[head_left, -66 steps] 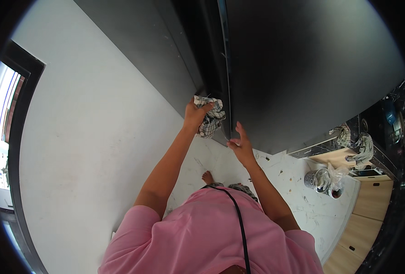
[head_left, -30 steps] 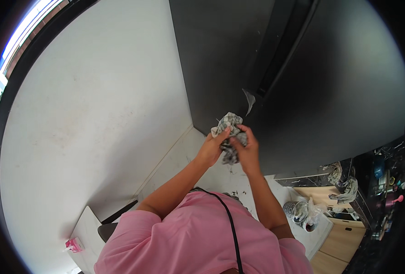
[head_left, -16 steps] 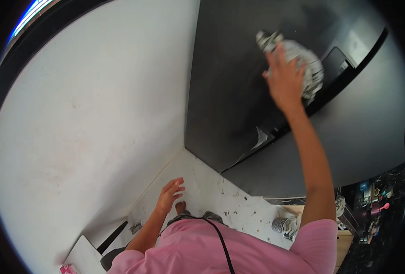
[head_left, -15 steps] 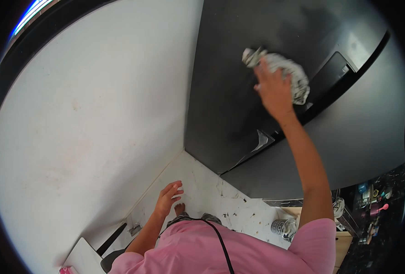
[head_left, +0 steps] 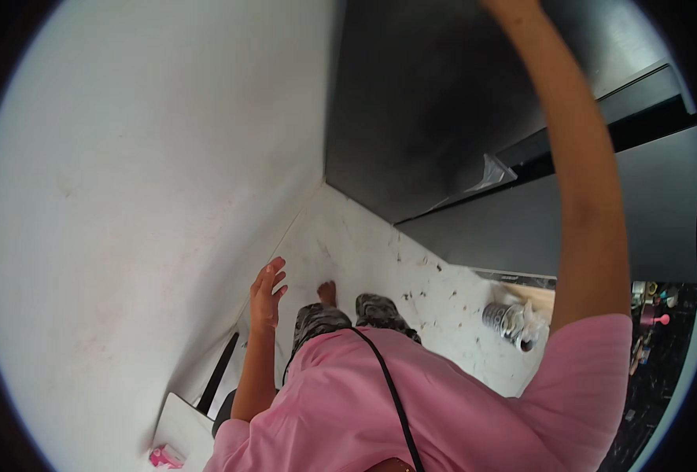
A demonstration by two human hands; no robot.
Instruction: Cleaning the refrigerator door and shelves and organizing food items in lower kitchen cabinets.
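Now stretches right hand (head_left: 510,5) past the top edge, with fingers and checked cloth no longer visible, so cannot tell grip or contact with the dark refrigerator (head_left: 419,102) at upper right, holding left hand (head_left: 266,297) loosely open, empty, left of centre

Item: my left hand (head_left: 267,297), held low, fingers loosely bent and slightly parted, forearm (head_left: 253,370) pointing forward. Item: my right arm (head_left: 583,173), stretched far forward, nearly straight, wrist (head_left: 519,17) near the upper edge; my right hand cut off there.
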